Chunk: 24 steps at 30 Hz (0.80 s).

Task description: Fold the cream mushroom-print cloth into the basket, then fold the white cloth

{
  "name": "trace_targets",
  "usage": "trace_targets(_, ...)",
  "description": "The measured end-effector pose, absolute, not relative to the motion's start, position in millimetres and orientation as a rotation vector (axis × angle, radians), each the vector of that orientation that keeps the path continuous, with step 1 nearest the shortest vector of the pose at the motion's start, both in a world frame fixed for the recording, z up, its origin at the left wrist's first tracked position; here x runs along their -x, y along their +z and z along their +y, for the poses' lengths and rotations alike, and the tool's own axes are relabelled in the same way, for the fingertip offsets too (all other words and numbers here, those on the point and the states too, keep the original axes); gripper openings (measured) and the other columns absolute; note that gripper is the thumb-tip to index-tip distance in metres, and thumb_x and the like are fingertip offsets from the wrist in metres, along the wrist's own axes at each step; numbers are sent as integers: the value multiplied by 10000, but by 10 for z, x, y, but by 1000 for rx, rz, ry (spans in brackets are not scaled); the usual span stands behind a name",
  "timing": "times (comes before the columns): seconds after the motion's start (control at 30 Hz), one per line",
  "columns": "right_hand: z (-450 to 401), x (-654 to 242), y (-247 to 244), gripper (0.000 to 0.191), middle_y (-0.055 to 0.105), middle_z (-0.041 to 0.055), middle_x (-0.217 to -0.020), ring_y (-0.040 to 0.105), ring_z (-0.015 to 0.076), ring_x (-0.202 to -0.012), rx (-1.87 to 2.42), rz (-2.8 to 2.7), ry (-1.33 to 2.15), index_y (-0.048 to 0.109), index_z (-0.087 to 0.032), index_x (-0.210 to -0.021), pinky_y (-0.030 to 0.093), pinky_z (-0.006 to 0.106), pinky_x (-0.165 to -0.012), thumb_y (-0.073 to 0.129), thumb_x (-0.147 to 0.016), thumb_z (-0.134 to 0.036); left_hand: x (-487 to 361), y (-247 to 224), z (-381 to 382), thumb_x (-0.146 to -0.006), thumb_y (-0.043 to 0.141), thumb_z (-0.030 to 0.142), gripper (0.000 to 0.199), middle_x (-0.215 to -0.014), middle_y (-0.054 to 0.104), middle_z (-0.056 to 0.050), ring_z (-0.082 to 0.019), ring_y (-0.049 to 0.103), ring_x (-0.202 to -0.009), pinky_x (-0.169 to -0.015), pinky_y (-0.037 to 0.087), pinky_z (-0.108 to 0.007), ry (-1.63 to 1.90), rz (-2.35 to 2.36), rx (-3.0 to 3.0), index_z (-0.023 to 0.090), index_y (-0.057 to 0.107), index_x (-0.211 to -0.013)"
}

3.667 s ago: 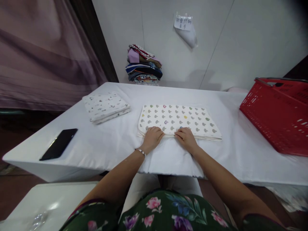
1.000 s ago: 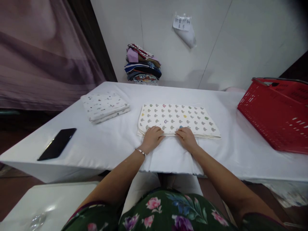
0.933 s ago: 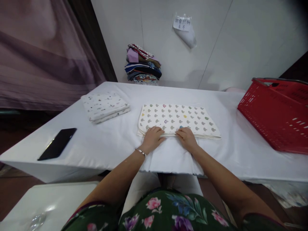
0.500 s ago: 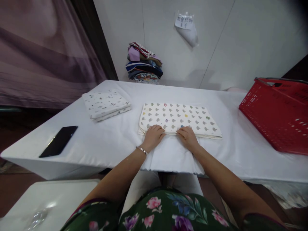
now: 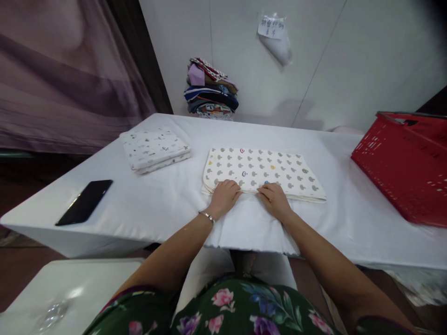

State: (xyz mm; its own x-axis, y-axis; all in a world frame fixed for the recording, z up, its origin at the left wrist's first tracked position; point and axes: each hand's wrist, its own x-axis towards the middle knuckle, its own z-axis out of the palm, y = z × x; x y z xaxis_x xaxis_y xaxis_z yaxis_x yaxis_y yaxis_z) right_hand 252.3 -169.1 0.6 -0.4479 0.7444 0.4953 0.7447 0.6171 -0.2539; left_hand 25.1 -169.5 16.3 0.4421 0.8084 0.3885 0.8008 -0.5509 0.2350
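Press evenly with left hand [image 5: 225, 196] and right hand [image 5: 275, 200], set against the near edge of the folded mushroom-print cloth [image 5: 260, 166] — lying on the tabletop [image 5: 167, 200], between its near and far edges. Line up the staggered layers toward the near left corner. Impossible to tell whether pinching or merely resting (with undersides hidden). No view of the red basket's [image 5: 398, 167] contents, if any — cut off, like the tabletop's right edge. Hard to make out the clear, shiny thing [image 5: 54, 315] on the white surface [image 5: 99, 279] below.
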Motion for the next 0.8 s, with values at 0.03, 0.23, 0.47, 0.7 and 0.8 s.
trace_targets(0.03,-1689,-2522,2,260,607,88,-930,507,218,-874,1167,-2267,-7,657,-193,-1014,385,372,-784,431,-923,-284,-248,158,-1695,-887,483,287,163,-932,604,-50,-193,507,-919,-797,388,-349,726,1474,-2655,186,609,-904)
trace_targets(0.23,-1685,-2512,1,246,613,87,-935,502,214,-863,1197,-2294,-62,657,-176,-1003,377,357,-778,457,-916,-290,-240,148,-1699,-857,535,331,193,-973,594,-46,-197,499,-942,-794,386,-350,709,1457,-2674,202,612,-979)
trace_targets(0.47,-1670,-2496,3,250,619,87,-937,496,207,-879,1200,-2255,-192,657,-181,-1004,347,349,-785,435,-928,-268,-272,199,-1671,-913,436,284,216,-933,616,-55,-191,510,-921,-796,363,-345,709,1550,-2794,189,631,-907)
trace_targets(0.7,-1691,-2466,18,227,622,80,-897,490,200,-834,1206,-2347,-238,670,-174,-962,330,326,-746,466,-917,-264,-268,184,-1703,-879,488,253,160,-920,609,-57,-201,503,-923,-793,362,-346,572,1530,-2863,176,628,-876)
trace_targets(0.8,-1704,-2469,18,220,621,79,-892,487,200,-830,1199,-2349,-260,669,-166,-954,329,324,-745,475,-914,-262,-247,176,-1737,-855,500,198,140,-942,603,-59,-201,499,-935,-801,363,-352,603,1507,-2876,182,626,-914)
